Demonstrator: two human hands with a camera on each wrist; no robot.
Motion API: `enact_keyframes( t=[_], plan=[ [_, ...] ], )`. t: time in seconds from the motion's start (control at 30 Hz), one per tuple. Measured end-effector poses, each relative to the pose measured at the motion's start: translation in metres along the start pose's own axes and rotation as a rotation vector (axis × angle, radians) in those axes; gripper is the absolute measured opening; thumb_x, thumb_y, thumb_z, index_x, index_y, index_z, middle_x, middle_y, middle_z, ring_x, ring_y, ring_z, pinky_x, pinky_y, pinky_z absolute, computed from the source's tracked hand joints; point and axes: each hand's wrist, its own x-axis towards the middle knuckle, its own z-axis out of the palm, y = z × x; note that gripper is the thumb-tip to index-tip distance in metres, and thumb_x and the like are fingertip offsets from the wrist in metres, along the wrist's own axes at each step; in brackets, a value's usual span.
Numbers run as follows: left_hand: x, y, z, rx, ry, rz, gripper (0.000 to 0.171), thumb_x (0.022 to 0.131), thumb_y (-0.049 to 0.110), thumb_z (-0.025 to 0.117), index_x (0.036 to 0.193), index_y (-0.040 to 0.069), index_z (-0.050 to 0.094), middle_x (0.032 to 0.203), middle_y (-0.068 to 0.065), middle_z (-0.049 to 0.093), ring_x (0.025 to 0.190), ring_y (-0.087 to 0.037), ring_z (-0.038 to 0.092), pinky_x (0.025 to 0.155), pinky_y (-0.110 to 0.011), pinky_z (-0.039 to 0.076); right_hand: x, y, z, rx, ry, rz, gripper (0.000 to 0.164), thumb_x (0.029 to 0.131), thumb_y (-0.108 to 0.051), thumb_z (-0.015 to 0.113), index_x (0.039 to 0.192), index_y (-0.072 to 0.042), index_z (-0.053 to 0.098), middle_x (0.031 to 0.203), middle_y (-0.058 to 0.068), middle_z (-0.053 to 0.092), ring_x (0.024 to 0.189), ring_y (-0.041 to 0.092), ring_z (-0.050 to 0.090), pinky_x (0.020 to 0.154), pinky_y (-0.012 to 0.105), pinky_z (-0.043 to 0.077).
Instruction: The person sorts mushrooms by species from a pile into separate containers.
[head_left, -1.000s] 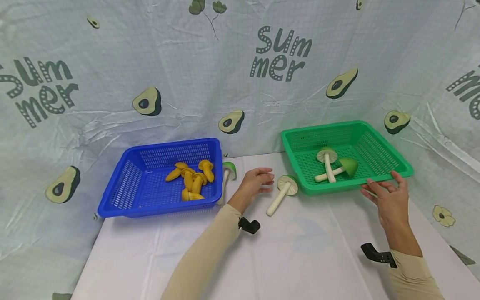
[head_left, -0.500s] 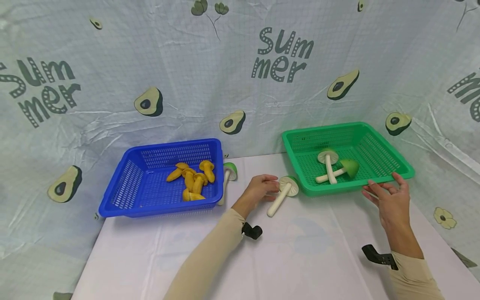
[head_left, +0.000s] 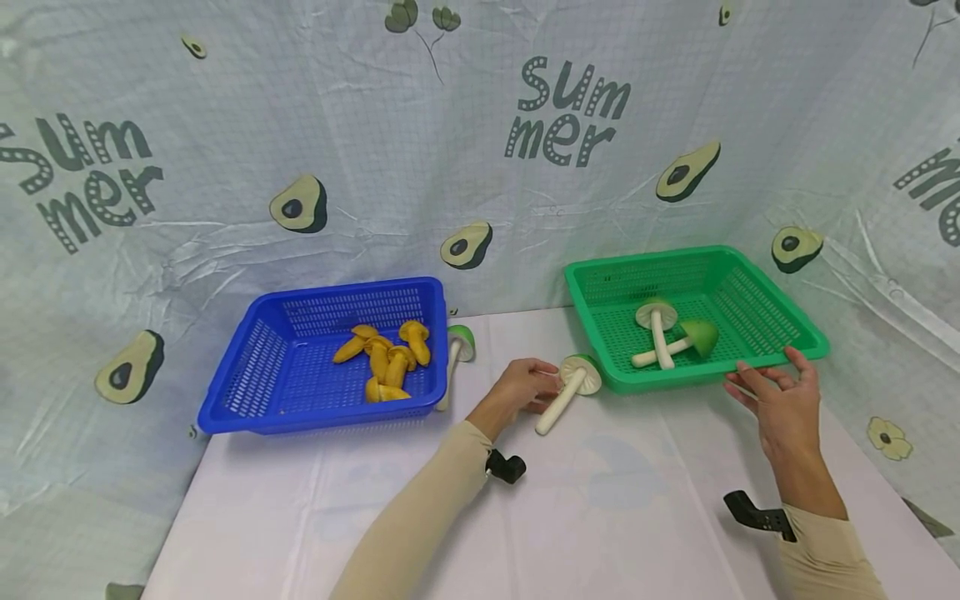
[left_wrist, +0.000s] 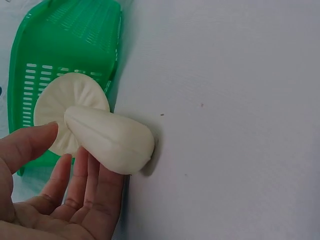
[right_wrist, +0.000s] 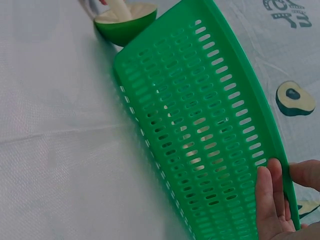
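A toy mushroom with a green cap and white stem lies on the table left of the green basket. My left hand is at its cap. In the left wrist view the thumb overlaps the pale underside of the cap, and the relaxed fingers reach beside the stem. My right hand holds the basket's near rim at the right. The right wrist view shows its fingers against the outer wall and the thumb across the rim. Two green-capped mushrooms lie inside this basket.
A blue basket at the left contains several yellow mushrooms. Another green-capped mushroom lies against its right side. Behind the white table hangs a printed cloth.
My left hand has moved right, from a gap beside the loose mushroom up to its cap. My right hand has stayed on the green basket's rim.
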Motion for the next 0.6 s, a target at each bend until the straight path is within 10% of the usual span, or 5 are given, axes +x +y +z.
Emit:
enact_keyframes(
  t=[0.6],
  plan=[
    [-0.010,0.003,0.003,0.221,-0.075,0.001,0.023,0.091,0.007,0.073,0.114,0.006,0.073,0.095,-0.005,0.067,0.080,-0.016,0.062,0.067,-0.030,0.056,0.000,-0.001,0.001,0.000,-0.005,0.002,0.099,0.091,0.004,0.070,0.162,-0.022,0.005,0.101,0.006,0.051,0.073,0.018,0.075,0.068,0.031,0.061]
  ],
)
